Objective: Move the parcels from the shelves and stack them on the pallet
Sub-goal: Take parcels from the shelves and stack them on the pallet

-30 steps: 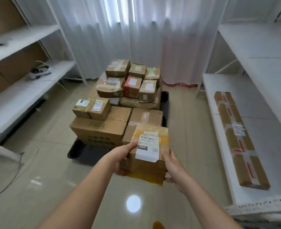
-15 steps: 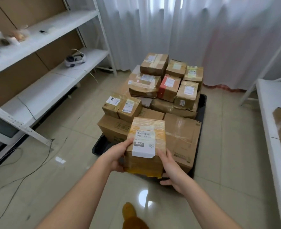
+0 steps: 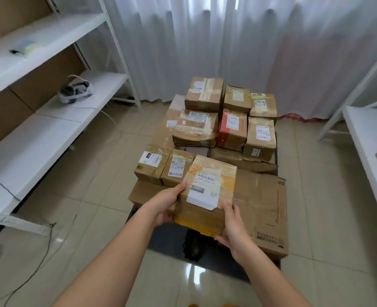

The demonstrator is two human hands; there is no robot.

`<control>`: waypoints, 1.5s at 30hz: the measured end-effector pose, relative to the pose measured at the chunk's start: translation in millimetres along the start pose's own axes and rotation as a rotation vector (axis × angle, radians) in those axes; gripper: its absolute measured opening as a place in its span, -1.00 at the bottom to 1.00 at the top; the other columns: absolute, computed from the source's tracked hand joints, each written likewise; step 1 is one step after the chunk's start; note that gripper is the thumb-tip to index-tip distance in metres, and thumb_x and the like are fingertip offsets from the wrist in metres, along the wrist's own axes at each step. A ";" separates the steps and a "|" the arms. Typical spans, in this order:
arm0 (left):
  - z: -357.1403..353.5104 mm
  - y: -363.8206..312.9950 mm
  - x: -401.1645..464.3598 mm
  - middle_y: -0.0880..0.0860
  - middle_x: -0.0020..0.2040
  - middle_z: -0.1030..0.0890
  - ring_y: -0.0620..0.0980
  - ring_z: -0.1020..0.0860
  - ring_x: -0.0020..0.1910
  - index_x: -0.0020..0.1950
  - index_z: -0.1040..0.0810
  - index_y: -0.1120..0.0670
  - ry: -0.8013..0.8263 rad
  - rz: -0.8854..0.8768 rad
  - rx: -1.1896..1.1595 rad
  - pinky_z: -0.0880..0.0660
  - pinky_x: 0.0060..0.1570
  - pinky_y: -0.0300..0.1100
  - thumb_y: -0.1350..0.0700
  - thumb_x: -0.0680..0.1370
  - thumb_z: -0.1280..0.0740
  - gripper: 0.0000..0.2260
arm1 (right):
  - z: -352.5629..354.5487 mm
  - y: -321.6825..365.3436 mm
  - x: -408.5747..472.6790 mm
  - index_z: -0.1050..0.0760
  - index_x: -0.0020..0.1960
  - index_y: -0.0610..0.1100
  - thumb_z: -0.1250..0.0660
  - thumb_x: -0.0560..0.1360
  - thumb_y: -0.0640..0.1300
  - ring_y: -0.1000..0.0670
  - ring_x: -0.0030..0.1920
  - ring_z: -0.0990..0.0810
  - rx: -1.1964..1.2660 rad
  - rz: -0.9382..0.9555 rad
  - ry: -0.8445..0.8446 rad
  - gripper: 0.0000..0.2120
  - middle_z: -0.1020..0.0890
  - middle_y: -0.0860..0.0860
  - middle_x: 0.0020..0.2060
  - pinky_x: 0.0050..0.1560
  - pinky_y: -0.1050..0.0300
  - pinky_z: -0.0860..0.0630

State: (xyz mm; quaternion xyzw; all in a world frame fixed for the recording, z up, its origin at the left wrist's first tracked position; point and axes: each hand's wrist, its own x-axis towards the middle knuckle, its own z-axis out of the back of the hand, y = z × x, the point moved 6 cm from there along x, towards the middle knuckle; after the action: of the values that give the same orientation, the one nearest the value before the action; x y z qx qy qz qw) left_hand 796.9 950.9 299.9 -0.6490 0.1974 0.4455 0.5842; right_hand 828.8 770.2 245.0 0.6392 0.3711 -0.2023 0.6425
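Fingers (image 3: 178,189) of left hand (image 3: 163,206) wrapped round near left edge of taped parcel (image 3: 207,196), thumb lying along top edge; right hand (image 3: 234,227) cupped under and against near right corner, fingers curled on its side. Parcel gripped between both hands, tilted slightly, white shipping label (image 3: 205,191) facing up, yellow tape showing along the bottom. Held just above the front of the stack, over the large flat carton (image 3: 262,209) and close beside two small labelled boxes (image 3: 163,167) to its left; cannot tell whether its far edge touches anything beneath. Behind, more parcels piled in two layers, among them a red-taped box (image 3: 233,129). All resting on dark pallet (image 3: 169,242) on tiled floor (image 3: 94,173). White shelves (image 3: 50,134) at left with a headset (image 3: 75,93) and cable; another white shelf (image 3: 367,138) at right carrying part of a brown box at the frame edge. White curtain (image 3: 205,41) behind.
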 end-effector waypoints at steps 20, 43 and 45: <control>-34.5 35.3 297.8 0.08 0.08 -0.62 0.05 -0.58 0.10 0.22 -0.52 0.11 -0.078 0.252 -0.314 -0.52 0.22 -0.04 0.07 0.63 -0.30 -0.80 | 9.8 -32.7 292.3 -0.23 0.50 0.23 -0.17 0.64 0.07 -0.12 0.39 -0.40 -0.066 -0.132 -0.111 -0.56 -0.45 0.04 0.41 0.40 -0.28 -0.31; -28.9 66.3 383.3 0.22 0.11 -0.62 0.12 -0.59 0.13 0.28 -0.48 0.26 -0.232 0.284 -0.625 -0.50 0.20 -0.08 0.32 0.58 -0.31 -0.73 | -9.8 -51.8 371.7 -0.25 0.52 0.01 -0.20 0.62 -0.31 -0.03 0.13 -0.60 -0.087 -0.119 -0.228 -0.48 -0.55 -0.06 0.29 0.00 0.06 -0.62; -27.8 69.7 382.0 0.23 0.13 -0.61 0.12 -0.59 0.13 0.29 -0.47 0.28 -0.242 0.294 -0.623 -0.50 0.19 -0.08 0.32 0.58 -0.30 -0.73 | -10.2 -53.0 368.8 -0.24 0.53 0.00 -0.21 0.62 -0.30 -0.02 0.12 -0.60 -0.097 -0.124 -0.207 -0.47 -0.53 -0.06 0.31 -0.03 0.09 -0.63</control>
State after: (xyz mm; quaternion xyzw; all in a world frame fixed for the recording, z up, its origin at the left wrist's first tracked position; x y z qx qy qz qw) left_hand 953.0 1009.2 -52.0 -0.7034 0.0728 0.6369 0.3072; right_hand 1024.6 853.8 -60.9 0.5589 0.3510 -0.2882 0.6938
